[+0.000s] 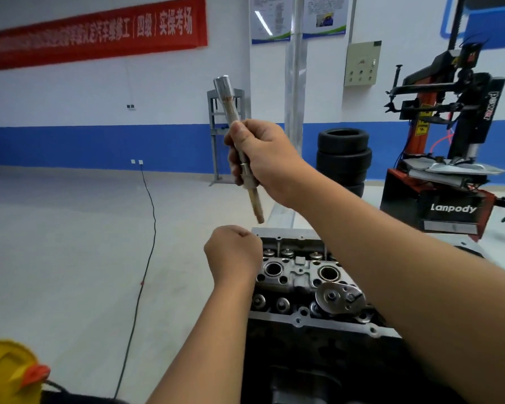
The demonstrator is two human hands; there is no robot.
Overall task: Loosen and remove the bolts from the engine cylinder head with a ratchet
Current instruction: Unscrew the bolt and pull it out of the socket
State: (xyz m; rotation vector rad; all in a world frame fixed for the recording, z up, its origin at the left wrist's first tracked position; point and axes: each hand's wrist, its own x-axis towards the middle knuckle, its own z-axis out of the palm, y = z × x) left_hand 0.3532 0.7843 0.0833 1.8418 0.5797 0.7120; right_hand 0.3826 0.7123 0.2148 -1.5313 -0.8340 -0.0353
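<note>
Head view: a long bolt [247,170] is being held up in the air by the right hand [263,158], well above the cylinder head [301,275]. Fingers are wrapped round the mid-shank; a socket [224,86] is sitting on the upper end and the bare lower end is pointing down toward the engine.

The left hand [233,253] is being held as a closed fist at the far left edge of the cylinder head. Whether anything is inside that fist cannot be told.

A ratchet [340,298] is lying on top of the cylinder head, near side, touched by neither hand.

Handling judgement:
- The bolt is steel, rigid and fairly heavy for its length; no flex is to be expected.
- The shank is looking brownish, probably oily or rusty, so slip is likely under a light pinch. A full wrap at mid-shank, as now, is the better hold.
- The socket is only being carried on the bolt head. It may be dropping off if the bolt is tipped, so it is best steadied or pulled off first.
- Open bores are showing in the cylinder head; a dropped bolt could be marking machined faces.

Background: stacked tyres [343,156], tyre changer [449,141].
</note>
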